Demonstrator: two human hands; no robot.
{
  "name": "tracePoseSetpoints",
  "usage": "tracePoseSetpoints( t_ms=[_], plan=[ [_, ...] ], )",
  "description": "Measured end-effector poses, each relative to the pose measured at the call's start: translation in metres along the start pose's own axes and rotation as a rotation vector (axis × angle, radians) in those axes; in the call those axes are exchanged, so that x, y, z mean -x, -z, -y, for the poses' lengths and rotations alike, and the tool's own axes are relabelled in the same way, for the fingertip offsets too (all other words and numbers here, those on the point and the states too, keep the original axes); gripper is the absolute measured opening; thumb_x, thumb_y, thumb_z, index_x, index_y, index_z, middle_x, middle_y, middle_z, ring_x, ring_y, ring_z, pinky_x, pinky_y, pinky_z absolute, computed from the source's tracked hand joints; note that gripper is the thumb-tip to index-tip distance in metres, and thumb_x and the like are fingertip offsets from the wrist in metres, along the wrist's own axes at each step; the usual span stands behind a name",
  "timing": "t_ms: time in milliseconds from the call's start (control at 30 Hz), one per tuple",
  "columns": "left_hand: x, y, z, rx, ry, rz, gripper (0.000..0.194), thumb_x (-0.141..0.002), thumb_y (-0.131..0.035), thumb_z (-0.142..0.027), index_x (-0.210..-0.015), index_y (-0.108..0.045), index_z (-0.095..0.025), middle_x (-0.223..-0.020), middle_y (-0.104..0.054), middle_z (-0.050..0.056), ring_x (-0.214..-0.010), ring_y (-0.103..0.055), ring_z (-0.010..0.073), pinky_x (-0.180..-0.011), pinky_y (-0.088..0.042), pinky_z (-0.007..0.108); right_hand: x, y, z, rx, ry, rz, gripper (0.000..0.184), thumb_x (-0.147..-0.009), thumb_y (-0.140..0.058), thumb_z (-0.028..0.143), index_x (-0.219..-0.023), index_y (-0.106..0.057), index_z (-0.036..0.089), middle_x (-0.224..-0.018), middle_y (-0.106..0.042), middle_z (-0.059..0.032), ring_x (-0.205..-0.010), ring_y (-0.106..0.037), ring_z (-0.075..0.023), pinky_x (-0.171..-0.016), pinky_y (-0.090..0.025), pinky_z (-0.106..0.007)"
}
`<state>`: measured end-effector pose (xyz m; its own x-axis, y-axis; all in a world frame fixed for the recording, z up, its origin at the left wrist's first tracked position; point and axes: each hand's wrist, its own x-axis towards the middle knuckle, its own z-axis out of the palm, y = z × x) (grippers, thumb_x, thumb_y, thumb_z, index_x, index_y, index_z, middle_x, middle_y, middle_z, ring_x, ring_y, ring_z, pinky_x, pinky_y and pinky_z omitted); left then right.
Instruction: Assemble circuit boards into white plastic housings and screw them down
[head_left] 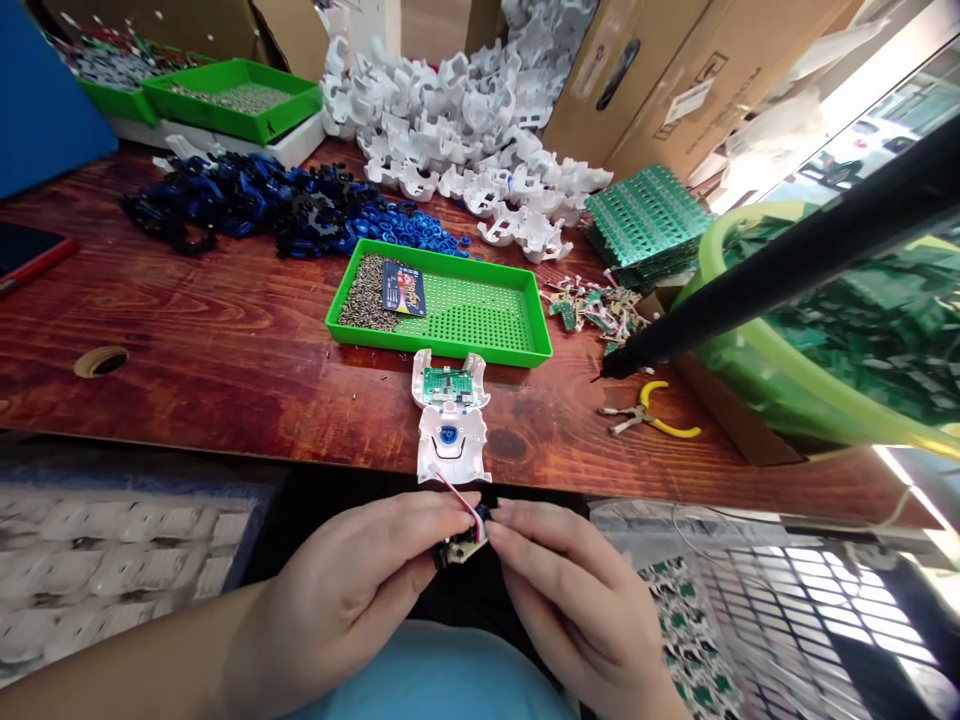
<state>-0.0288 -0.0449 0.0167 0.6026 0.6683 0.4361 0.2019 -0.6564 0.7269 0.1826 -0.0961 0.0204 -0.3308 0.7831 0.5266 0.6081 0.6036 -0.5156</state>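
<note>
Between the fingertips of both hands is a small circuit board (466,549) with a dark part behind it and a red-and-white cable running up from it. My left hand (375,575) pinches it from the left, and my right hand (581,590) closes on its right side. Just beyond the fingers, at the table edge, lies a white plastic shell (452,465) with a blue round piece inside. Joined to its far side is a second shell half holding a green circuit board (448,384). Fingers cover much of the held piece.
A green tray (487,335) of screws and a card sits behind the shell. Beyond are blue and black parts (300,200), white shells (450,110) and stacked green boards (649,215). Yellow-handled pliers (649,412) lie right, under a black pole (787,250) beside a green tub (705,330).
</note>
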Motion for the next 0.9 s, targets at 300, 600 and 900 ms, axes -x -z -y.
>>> tracePoseSetpoints(
  t_ms=[300,600,900],
  plan=[
    [0.002,0.0,-0.003,0.057,0.094,-0.006,0.04,-0.084,-0.051,-0.003,-0.117,-0.053,-0.025,-0.113,-0.069,-0.001,-0.104,-0.063,0.0066,-0.096,-0.04,0.008,0.002,-0.003,0.004,-0.022,0.024,0.0,0.047,-0.078,-0.054,-0.005,-0.122,-0.055,0.012,-0.112,-0.058,-0.0088,-0.113,-0.053,-0.0133,-0.098,-0.048,-0.022],
    [-0.006,-0.003,-0.006,0.771,0.708,-0.033,0.014,-0.088,-0.059,-0.024,-0.096,-0.067,-0.03,-0.089,-0.072,-0.007,-0.08,-0.067,0.0067,-0.075,-0.053,0.01,-0.017,0.002,0.011,-0.217,-0.168,0.053,0.04,-0.082,-0.053,0.001,-0.117,-0.059,0.02,-0.101,-0.063,-0.0048,-0.09,-0.062,-0.0085,-0.076,-0.054,-0.016],
    [-0.011,-0.003,-0.002,1.005,0.883,-0.084,0.01,-0.082,-0.068,-0.026,-0.092,-0.069,-0.026,-0.083,-0.071,-0.007,-0.077,-0.066,0.0048,-0.072,-0.051,0.008,-0.008,-0.017,0.018,-0.063,-0.201,-0.065,0.044,-0.079,-0.068,0.012,-0.12,-0.054,0.015,-0.103,-0.06,-0.0063,-0.093,-0.061,-0.0093,-0.083,-0.052,-0.014]
  ],
)
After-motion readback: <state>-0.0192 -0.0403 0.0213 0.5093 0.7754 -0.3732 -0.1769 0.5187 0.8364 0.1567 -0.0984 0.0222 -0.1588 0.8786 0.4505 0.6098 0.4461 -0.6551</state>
